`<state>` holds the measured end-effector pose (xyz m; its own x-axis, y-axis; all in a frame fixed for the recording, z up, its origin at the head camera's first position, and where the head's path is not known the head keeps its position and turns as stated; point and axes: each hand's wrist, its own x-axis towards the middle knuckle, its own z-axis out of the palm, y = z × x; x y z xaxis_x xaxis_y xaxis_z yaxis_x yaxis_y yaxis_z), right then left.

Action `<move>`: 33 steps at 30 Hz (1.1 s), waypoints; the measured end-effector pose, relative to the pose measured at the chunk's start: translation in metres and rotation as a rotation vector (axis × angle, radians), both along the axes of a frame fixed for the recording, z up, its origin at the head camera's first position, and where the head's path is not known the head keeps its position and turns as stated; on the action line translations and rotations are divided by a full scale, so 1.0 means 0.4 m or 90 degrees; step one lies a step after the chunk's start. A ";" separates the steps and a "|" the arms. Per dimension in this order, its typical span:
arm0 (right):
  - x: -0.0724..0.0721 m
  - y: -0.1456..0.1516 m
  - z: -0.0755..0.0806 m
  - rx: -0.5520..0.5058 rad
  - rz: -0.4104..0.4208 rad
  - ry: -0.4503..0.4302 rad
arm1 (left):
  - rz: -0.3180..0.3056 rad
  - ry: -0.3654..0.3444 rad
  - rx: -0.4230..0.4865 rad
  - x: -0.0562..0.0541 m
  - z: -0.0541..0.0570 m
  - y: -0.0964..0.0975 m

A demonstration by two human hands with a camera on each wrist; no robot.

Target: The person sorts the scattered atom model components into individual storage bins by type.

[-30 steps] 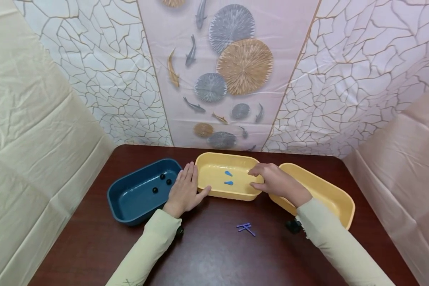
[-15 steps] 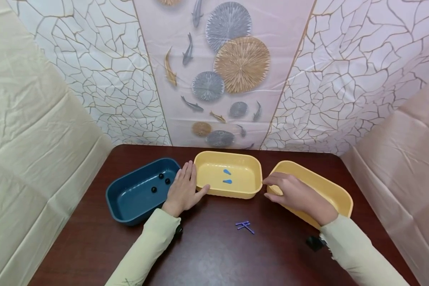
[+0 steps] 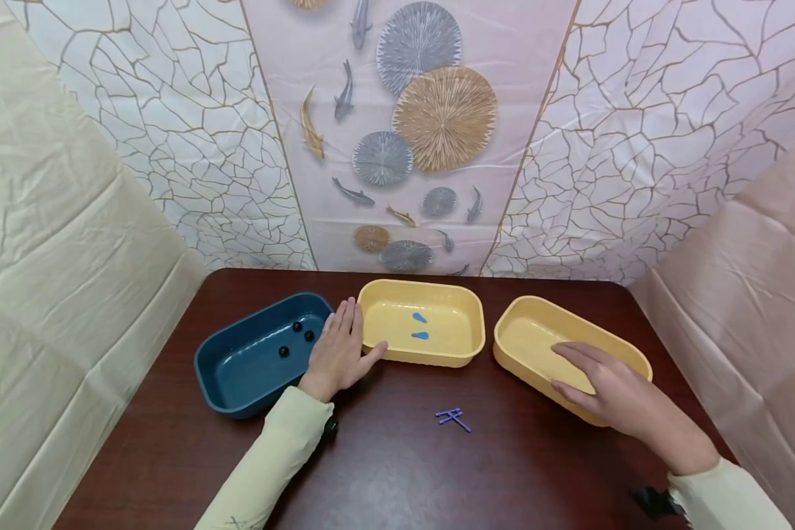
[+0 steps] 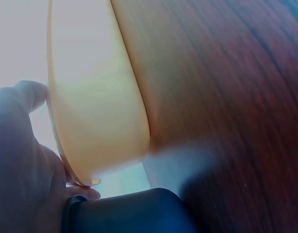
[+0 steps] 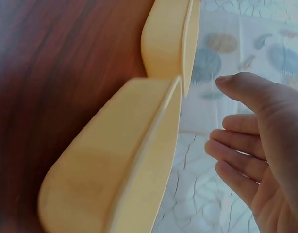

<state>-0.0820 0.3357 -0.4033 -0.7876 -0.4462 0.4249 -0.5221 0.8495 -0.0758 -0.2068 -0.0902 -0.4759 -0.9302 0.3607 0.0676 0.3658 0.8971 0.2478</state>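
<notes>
My left hand (image 3: 336, 353) lies with straight fingers across the gap between the dark blue basin (image 3: 220, 394) and the middle yellow basin (image 3: 430, 359). Its thumb (image 4: 35, 94) is at the yellow rim in the left wrist view. Over the right yellow basin (image 3: 523, 368) hovers my right hand (image 3: 619, 390), fingers loosely bent and thumb apart, with nothing between them. Two small blue teardrop-shaped pieces (image 3: 420, 335) lie in the middle basin. Inside the blue basin are three small black balls (image 3: 284, 352).
Several thin purple sticks (image 3: 453, 417) lie crossed on the dark brown table (image 3: 397, 478), in front of the middle basin. A patterned cloth (image 3: 543, 221) hangs behind the table's far edge, and pale cloth walls (image 3: 99, 243) stand at the sides.
My right hand has moved from over the middle yellow basin rightward and nearer, to above the right one. The left hand stays in place; the view has shifted slightly.
</notes>
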 end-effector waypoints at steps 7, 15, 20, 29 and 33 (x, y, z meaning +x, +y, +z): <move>0.067 0.095 -0.026 -0.025 -0.165 -0.093 | 0.002 -0.001 0.001 0.002 0.004 0.001; 0.095 0.183 -0.105 -0.060 -0.221 -0.166 | 0.002 -0.009 -0.001 0.003 0.005 0.001; 0.093 0.201 -0.154 -0.064 -0.249 -0.162 | 0.003 -0.007 0.005 0.004 0.003 0.004; 0.085 0.206 -0.209 -0.058 -0.286 -0.154 | 0.000 -0.015 0.004 0.005 0.001 0.004; 0.082 0.204 -0.216 -0.056 -0.284 -0.147 | 0.000 -0.011 0.008 0.001 0.001 -0.001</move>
<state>-0.0492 0.4173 -0.4897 -0.9711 -0.0153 0.2381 -0.0710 0.9713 -0.2271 -0.2062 -0.0905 -0.4756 -0.9316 0.3592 0.0554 0.3606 0.8942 0.2655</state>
